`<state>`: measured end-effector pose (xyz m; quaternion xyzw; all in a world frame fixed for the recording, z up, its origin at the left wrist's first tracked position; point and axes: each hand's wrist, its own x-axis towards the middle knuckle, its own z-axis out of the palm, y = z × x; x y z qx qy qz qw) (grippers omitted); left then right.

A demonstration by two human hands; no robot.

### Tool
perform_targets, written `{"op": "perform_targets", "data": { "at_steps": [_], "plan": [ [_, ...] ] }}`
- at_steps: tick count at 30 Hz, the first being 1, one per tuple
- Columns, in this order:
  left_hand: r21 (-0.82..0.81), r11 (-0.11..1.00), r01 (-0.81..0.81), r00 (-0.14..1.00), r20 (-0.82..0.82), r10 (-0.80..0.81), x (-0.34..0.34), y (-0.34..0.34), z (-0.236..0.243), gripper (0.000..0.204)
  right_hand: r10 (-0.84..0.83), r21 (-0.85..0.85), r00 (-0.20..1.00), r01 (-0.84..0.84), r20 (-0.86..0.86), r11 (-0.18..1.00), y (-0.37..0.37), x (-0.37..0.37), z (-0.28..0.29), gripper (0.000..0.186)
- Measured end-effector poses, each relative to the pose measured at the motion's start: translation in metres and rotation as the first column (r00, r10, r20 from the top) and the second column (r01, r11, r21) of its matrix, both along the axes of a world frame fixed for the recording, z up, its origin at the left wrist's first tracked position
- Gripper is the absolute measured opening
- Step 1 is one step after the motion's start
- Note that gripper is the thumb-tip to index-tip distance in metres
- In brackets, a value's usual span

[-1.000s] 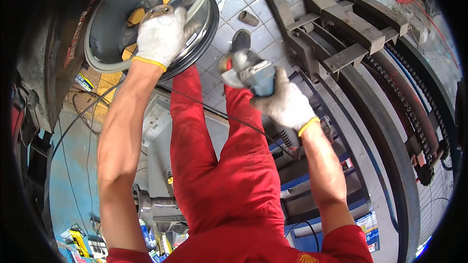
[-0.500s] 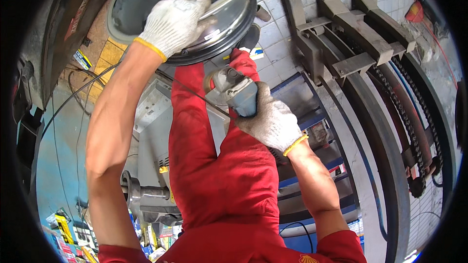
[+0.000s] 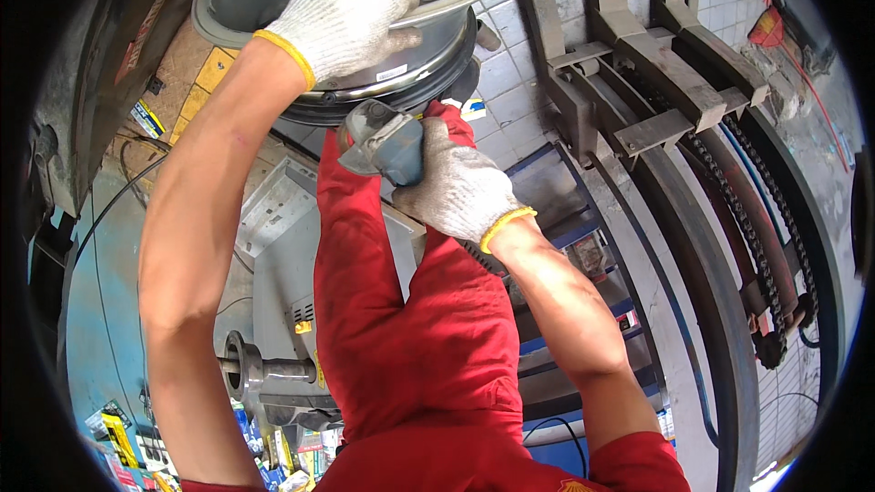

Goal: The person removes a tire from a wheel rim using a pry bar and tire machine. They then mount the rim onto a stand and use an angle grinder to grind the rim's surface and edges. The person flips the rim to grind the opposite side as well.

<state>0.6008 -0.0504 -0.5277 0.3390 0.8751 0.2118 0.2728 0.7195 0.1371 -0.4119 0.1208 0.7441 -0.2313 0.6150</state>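
Here, in the head view, my left hand (image 3: 342, 23), in a white knit glove with a yellow cuff, closed its fingers over the rim of a grey steel wheel rim (image 3: 456, 0) held up against my red-trousered leg (image 3: 401, 328). My right hand (image 3: 456, 187) wrapped tight around a grey angle grinder (image 3: 383, 141), its head just beside the rim's lower lip. By my judgement the grinding was in hand, not finished; no cleaned patch showed. A small white rectangular label (image 3: 392, 73) sat on the rim's outer band. A yellow-and-blue sticker (image 3: 472, 109) lay on the tiled floor under the rim. Coloured packets (image 3: 118, 433), yellow and blue, crowded the lower left edge.
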Motion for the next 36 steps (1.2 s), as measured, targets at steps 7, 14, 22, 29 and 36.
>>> {"op": "perform_targets", "data": {
  "at_steps": [7, 14, 22, 29, 36],
  "plan": [
    [-0.067, 0.998, 0.020, 0.998, 0.069, -0.015, -0.018, -0.009, 0.004, 0.052, 0.106, 0.060, 0.994, -0.107, 0.025, 0.992, 0.017, -0.024, 0.006, 0.084],
    [-0.062, 0.998, 0.014, 0.994, 0.113, -0.007, -0.034, -0.032, 0.005, 0.055, 0.139, 0.224, 0.990, -0.134, -0.010, 0.965, 0.080, -0.054, -0.014, 0.088],
    [-0.093, 0.995, 0.020, 0.987, 0.158, -0.005, -0.059, -0.039, 0.010, 0.049, 0.088, 0.083, 0.996, -0.091, 0.030, 0.992, 0.049, -0.057, 0.009, 0.087],
    [-0.072, 0.997, -0.009, 0.984, 0.178, 0.022, -0.058, -0.040, 0.014, 0.047, 0.128, 0.043, 0.991, -0.130, 0.039, 0.991, 0.045, -0.072, 0.004, 0.079],
    [-0.038, 0.999, 0.013, 0.985, 0.171, -0.006, -0.056, -0.037, 0.015, 0.045, 0.110, 0.019, 0.989, -0.112, 0.096, 0.993, 0.046, -0.083, 0.000, 0.085]
  ]
}}
